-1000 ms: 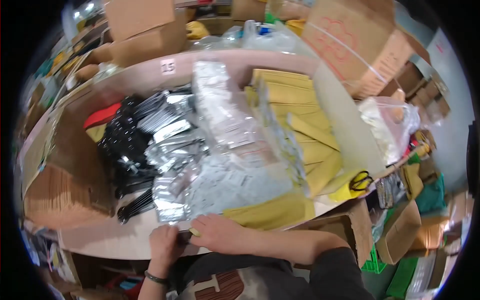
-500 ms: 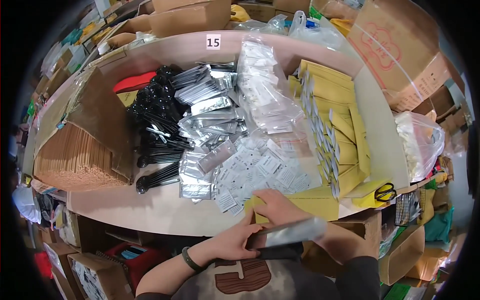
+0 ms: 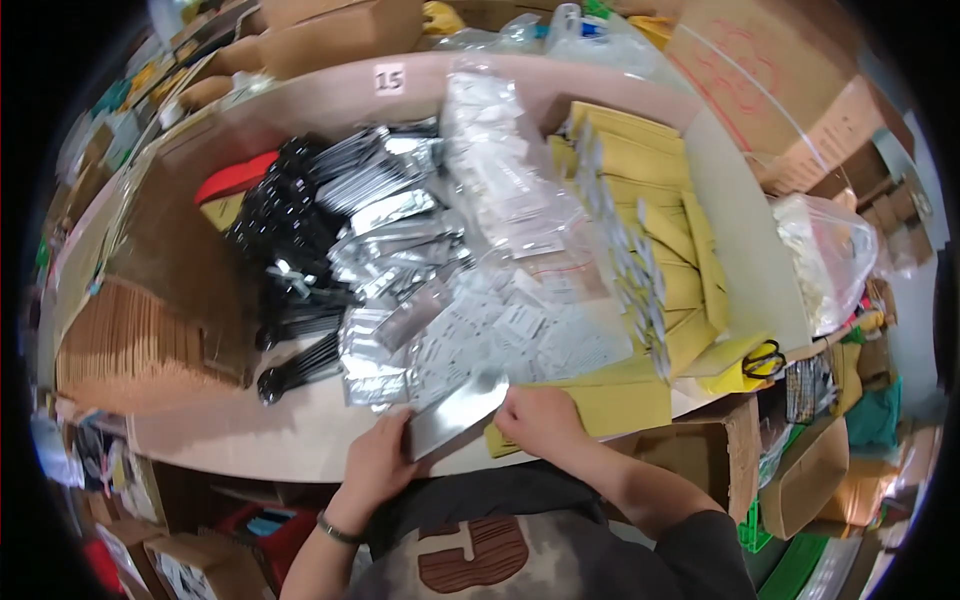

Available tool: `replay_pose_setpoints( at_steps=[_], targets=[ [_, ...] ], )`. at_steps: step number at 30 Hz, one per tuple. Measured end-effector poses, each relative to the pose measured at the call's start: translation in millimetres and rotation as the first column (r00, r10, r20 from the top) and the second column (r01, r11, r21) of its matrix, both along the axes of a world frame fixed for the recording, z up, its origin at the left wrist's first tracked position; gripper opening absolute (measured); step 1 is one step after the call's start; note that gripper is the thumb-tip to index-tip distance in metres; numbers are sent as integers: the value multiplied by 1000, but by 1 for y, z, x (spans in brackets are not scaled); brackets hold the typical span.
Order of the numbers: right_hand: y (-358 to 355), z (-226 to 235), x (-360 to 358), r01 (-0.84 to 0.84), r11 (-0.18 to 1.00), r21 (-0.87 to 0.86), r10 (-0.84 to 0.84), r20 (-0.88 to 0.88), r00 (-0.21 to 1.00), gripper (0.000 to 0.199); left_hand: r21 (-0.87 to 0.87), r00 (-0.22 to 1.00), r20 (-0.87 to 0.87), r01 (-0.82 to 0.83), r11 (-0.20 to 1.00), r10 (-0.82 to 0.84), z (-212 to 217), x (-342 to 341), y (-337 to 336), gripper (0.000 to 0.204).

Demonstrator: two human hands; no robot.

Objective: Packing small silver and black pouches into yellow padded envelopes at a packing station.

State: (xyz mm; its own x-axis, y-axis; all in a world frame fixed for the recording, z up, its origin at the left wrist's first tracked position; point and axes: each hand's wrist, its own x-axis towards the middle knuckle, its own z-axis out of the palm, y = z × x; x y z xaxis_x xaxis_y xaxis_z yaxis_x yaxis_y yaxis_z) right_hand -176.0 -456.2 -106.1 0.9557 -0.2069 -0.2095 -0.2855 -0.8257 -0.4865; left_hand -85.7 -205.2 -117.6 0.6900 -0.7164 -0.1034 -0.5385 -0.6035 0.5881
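Left hand [image 3: 380,456] pinching a silver packet [image 3: 455,416]; right hand [image 3: 543,420] curled by its far end—hold unclear. A loose pinch might drop it.

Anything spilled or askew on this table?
Two things: small white sachets lie scattered at mixed angles in front of the clear bag, perhaps spilled, and one yellow envelope lies slanted across its neighbours. The silver packet in the left hand shows no obvious damage, but blur limits that.
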Motion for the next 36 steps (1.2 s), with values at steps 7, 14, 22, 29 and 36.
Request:
replay_pose_setpoints(
  at_steps=[7, 14, 22, 29, 36],
  targets=[
    [39, 10, 28, -214, 965, 150, 214, 16, 977, 23, 162, 988, -8, 156, 974, -156, 16, 13, 2, 82],
    [-118, -45, 80, 167, 949, -268, -46, 406, 913, 24, -107, 964, 225, 169, 980, -142, 11, 2, 9, 84],
    [-61, -8, 62, 223, 974, 48, -228, 193, 954, 16, -139, 959, 279, -7, 990, 46, -17, -17, 24, 77],
    [-24, -1, 59, 221, 971, -95, -172, 372, 912, 13, -149, 934, 308, -140, 979, 180, -7, 11, 61, 66],
    [10, 27, 103, -39, 978, 205, -56, 438, 897, 19, -148, 731, 504, -451, 880, 460, -25, 68, 111, 38]
  ],
)
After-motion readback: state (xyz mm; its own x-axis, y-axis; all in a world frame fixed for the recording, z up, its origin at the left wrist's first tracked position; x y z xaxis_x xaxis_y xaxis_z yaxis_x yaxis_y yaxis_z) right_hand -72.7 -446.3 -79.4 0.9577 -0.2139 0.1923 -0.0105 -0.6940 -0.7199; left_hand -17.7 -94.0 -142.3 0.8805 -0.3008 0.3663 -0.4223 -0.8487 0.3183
